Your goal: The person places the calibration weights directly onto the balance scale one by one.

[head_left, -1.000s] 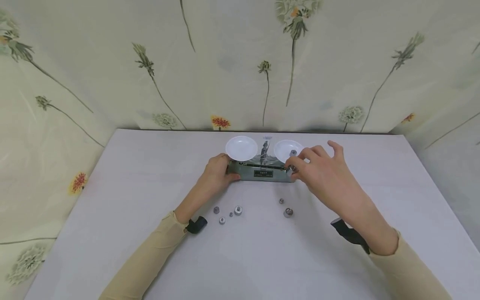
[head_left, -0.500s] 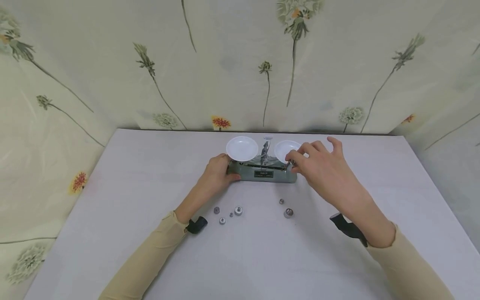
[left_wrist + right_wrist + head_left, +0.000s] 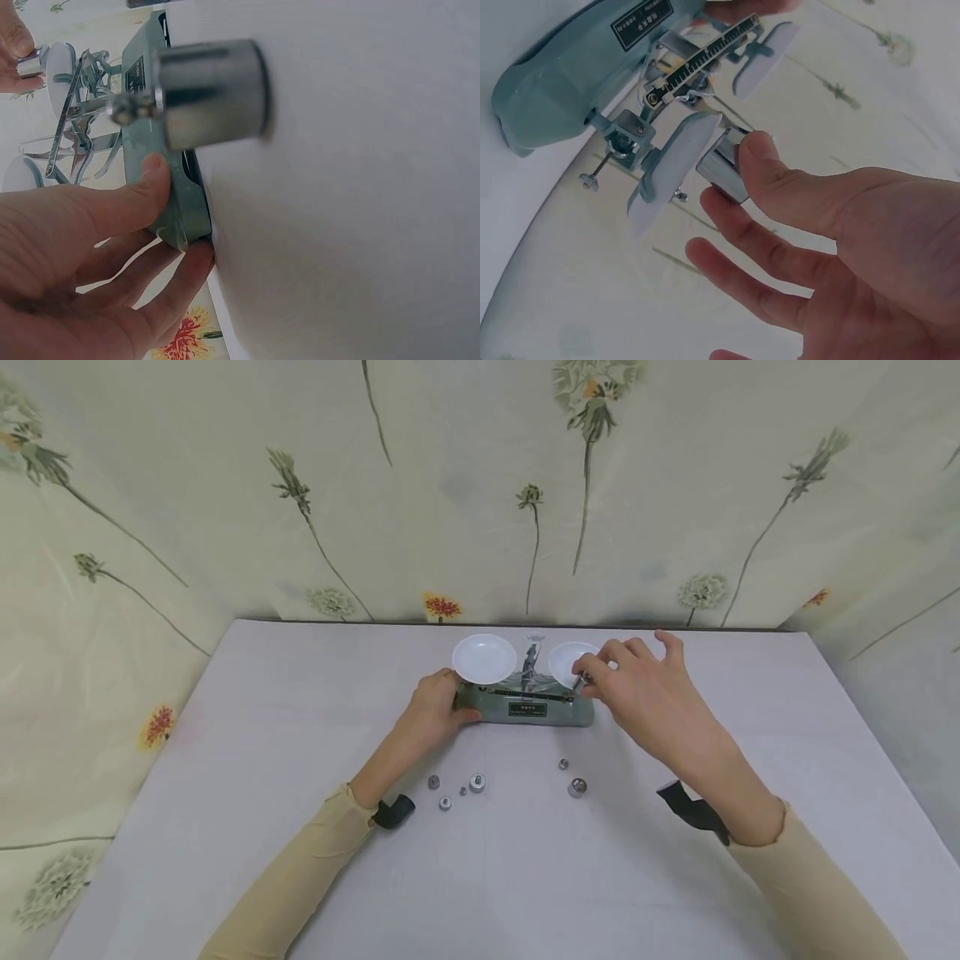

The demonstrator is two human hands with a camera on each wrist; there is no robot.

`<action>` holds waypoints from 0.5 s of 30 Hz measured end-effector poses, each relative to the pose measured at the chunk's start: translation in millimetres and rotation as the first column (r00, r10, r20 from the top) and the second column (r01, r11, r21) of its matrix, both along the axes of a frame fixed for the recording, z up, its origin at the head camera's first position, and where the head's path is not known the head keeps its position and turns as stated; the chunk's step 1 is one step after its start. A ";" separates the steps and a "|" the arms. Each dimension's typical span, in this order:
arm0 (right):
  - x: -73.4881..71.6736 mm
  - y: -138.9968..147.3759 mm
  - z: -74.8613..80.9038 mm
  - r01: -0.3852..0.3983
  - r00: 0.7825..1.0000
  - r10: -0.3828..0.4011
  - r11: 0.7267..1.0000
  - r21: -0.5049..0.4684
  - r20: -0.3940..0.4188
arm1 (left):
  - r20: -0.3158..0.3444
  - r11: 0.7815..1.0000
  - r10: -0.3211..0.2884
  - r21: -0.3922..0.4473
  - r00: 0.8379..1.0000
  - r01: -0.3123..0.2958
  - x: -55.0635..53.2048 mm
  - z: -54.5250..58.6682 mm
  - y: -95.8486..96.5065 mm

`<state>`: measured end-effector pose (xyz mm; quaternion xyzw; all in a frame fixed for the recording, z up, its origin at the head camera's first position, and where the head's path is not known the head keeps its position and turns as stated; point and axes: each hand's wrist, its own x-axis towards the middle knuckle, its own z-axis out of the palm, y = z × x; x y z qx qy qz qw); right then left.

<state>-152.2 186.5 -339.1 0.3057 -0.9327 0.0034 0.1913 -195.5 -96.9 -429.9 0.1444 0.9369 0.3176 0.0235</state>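
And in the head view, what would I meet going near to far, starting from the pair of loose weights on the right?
Larger weight → smaller weight → pan balance → tabletop's far edge → floral backdrop.

Free lane toward balance [image 3: 527,710] between four left weights [image 3: 477,783] and two right weights [image 3: 577,787]; left hand [image 3: 433,703] blocks left end.

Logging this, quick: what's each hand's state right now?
Left hand: closed on the scale's left end.
Right hand: closed, pinching a weight near the right pan.
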 end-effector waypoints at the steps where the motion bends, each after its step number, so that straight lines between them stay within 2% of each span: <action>1: -0.4 0.2 -0.1 0.006 1.000 -0.006 1.000 0.001 0.008 | 0.000 1.000 0.000 0.000 1.000 0.000 0.2 -0.1 0.0; 15: -10.3 0.3 -0.8 0.055 0.996 -0.056 0.998 0.020 0.074 | 0.020 1.000 0.012 0.000 1.000 -0.012 1.5 1.6 0.9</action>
